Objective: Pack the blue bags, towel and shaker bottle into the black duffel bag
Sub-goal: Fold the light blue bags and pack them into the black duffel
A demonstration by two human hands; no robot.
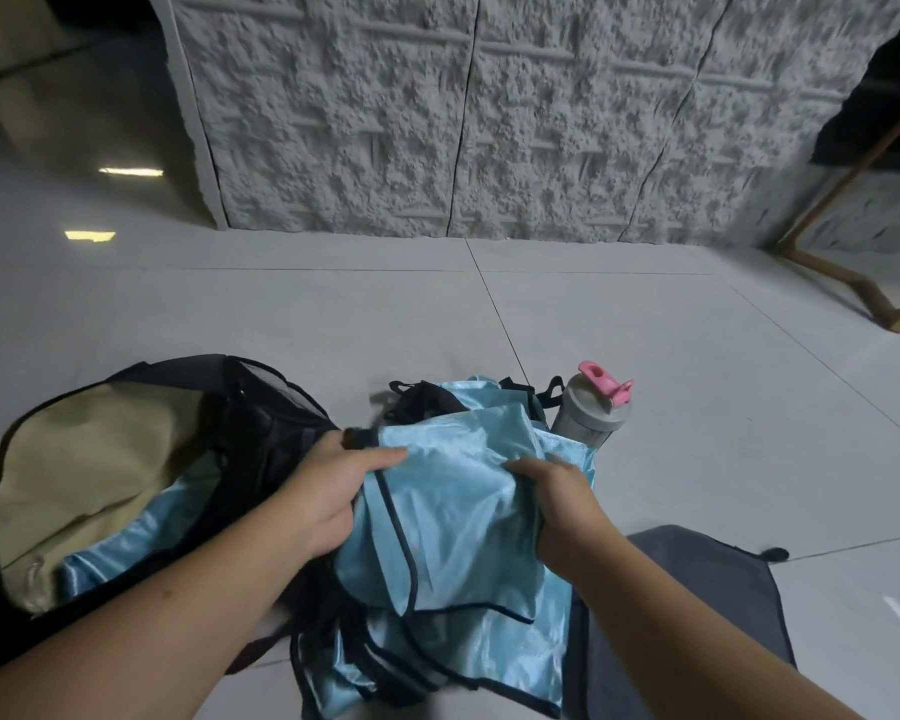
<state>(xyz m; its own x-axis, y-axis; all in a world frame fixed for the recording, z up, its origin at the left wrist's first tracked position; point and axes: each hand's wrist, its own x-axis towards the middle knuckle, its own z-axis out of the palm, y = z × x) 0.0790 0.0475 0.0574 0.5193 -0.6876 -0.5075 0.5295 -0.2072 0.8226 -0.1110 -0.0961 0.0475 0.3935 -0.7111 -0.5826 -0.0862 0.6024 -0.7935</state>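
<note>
**Slippery blue bag held over the pile, beside the open duffel**

Clearly the main risk is the fabric itself: the shiny light-blue bag with dark piping (453,517) looks slick and floppy, so it could slide out of the grip or unfold on the way across. Its loose edges might also drag the other light-blue bags heaped beneath it (437,662) or catch on the rim of the black duffel bag with tan lining (261,407), which lies open just left of the left hand. A wide swing could topple the grey shaker bottle with pink lid (593,413), standing just beyond the right hand.

The left hand (328,491) grips the bag's left edge, fingers curled over the fabric. The right hand (557,501) bunches its right side in closed fingers. A dark grey folded towel (697,579) lies on the floor right of the right forearm. More blue fabric (126,537) already lies inside the duffel.
</note>
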